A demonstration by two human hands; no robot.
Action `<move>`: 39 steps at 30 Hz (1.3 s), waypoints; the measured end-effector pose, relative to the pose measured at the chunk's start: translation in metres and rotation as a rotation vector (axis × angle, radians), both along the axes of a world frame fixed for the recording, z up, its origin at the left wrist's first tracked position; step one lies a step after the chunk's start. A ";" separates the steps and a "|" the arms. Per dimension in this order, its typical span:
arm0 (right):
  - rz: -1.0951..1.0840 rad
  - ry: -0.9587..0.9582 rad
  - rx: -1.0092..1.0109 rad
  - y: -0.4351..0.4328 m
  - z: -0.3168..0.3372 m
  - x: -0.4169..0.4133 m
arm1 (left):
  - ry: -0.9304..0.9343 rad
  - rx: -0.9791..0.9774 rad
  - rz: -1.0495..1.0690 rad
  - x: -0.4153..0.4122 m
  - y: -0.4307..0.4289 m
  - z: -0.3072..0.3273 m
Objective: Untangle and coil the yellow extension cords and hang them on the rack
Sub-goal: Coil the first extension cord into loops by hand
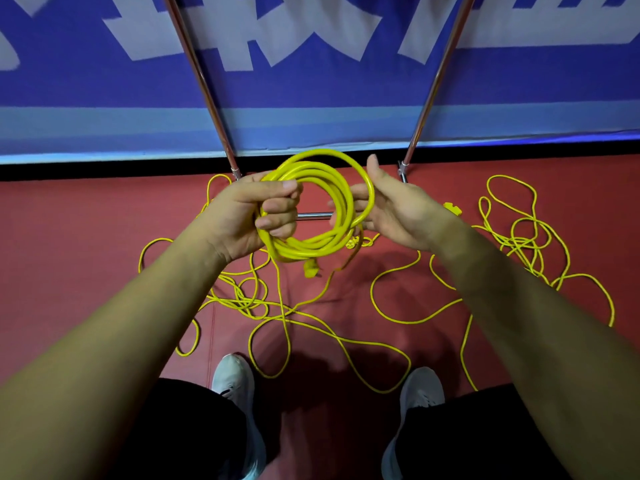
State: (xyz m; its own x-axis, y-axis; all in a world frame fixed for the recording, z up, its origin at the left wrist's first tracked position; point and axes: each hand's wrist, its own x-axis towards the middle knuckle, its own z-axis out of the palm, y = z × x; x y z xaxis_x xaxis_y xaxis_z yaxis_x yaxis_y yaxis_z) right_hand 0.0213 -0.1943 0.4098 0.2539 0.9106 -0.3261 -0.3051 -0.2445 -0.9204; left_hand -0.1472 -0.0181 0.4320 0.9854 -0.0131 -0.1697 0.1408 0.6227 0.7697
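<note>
One coil (313,245): several loops of yellow cord, held up in front of the rack's legs.
Left hand (256,211): its fingers (277,223) are curled tight round the coil's left side, with the thumb laid over the top.
Right hand (394,209): the fingers are straight and relaxed, thumb up. The coil's outermost loop lies across them without being clamped.
Plug (310,270): yellow, hanging off the coil's bottom, just below the left fingers.
Trailing cord (327,289): it drops from under the right fingers to the floor (86,237), so this length looks only partly gathered.
Loose cords (519,244): these sprawl in loops beneath both hands and well out past the right fingers. A knotted cluster lies below the left fingers.
Rack (207,91): two metal legs and a low crossbar stand beyond the fingers. Its top is out of view, so I cannot tell whether anything hangs there.
Progress: early, by my judgement. One coil is under way, while most of the cord is yet to be untangled, coiled and hung.
</note>
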 end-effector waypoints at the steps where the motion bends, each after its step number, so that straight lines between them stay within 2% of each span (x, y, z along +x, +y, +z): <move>1: -0.050 0.031 -0.007 0.000 -0.002 0.001 | -0.010 -0.013 0.011 -0.001 0.003 0.000; 3: -0.083 0.058 0.007 -0.003 -0.007 0.004 | -0.035 -0.021 0.036 -0.002 0.007 0.002; 6: 0.085 -0.232 -0.046 -0.011 -0.018 0.007 | -0.076 -0.057 0.086 -0.003 0.014 0.007; 8: 0.140 -0.325 -0.122 -0.012 -0.026 0.003 | -0.098 -0.064 0.147 -0.002 0.018 0.010; 16: -0.106 -0.503 -0.287 -0.004 -0.037 -0.003 | -0.051 0.050 0.404 0.007 0.022 0.004; 19: -0.030 -0.448 -0.338 -0.001 -0.046 -0.015 | -0.041 0.040 0.517 0.009 0.024 0.003; 21: 0.025 -0.350 -0.317 0.000 -0.050 -0.021 | -0.047 0.016 0.582 0.010 0.025 0.003; 23: 0.047 -0.345 -0.286 0.001 -0.051 -0.024 | -0.052 -0.051 0.619 0.010 0.028 0.005; 26: -0.010 -0.280 -0.241 0.001 -0.051 -0.027 | -0.099 -0.184 0.581 0.006 0.034 0.007; 29: -0.028 -0.124 -0.238 0.000 -0.054 -0.030 | -0.148 -0.177 0.553 0.004 0.035 0.004; 32: -0.061 0.007 -0.292 0.005 -0.057 -0.043 | -0.148 -0.121 0.585 0.006 0.031 0.002; 34: -0.091 0.079 -0.355 0.009 -0.055 -0.053 | -0.131 0.005 0.614 0.008 0.028 0.000; 36: -0.042 0.022 -0.371 0.012 -0.051 -0.061 | -0.092 0.194 0.640 0.009 0.026 -0.003; 39: 0.116 -0.202 -0.324 0.013 -0.034 -0.068 | 0.036 0.478 0.675 0.008 0.028 -0.013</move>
State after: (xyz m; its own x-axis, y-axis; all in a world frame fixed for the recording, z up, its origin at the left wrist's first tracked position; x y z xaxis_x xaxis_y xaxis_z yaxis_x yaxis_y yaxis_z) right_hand -0.0469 -0.1811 0.3758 0.2441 0.7950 -0.5553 -0.0789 -0.5544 -0.8285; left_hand -0.1388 0.0095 0.4191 0.7490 0.6614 -0.0386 -0.1168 0.1892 0.9750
